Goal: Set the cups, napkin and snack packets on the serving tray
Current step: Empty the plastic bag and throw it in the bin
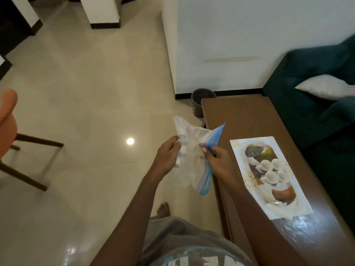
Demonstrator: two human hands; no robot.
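I hold a clear zip-lock bag [192,150] with a blue seal strip in front of me, over the floor just left of the table. My left hand [169,154] grips its crumpled left side, where small blurred items show through the plastic. My right hand [217,160] pinches the blue seal edge. The rectangular serving tray [237,145] lies flat on the brown table [249,116] to the right of my hands. Its surface carries a printed picture of white cups and a croissant. I cannot make out any real cups, napkin or loose packets.
A dark round bin [201,98] stands on the floor at the table's far end, against the white wall. A green sofa [311,104] with a white cushion [324,87] runs behind the table. An orange stool [7,120] with dark wooden legs is at the far left.
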